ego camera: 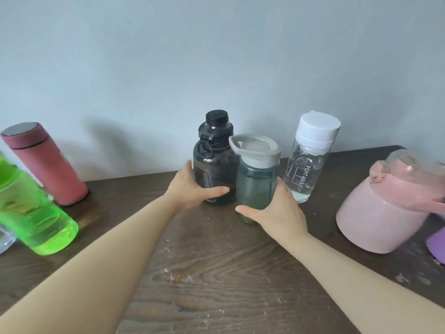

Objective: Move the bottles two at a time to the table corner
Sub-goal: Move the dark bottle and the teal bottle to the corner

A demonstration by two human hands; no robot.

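A smoky black bottle (214,160) with a black cap stands near the wall at the middle of the dark wooden table (216,273). My left hand (192,189) wraps around its lower left side. Just right of it stands a teal bottle (255,186) with a grey handled lid, and my right hand (277,213) grips its base. A clear bottle (305,165) with a white cap, marked "PORTABLE CUP", stands behind my right hand, close to the teal one.
At the left stand a red flask (48,165), a bright green bottle (31,213) and the edge of a clear one (6,239). A large pink jug (385,213) and a purple object (437,242) sit at the right. The wall runs along the table's far edge.
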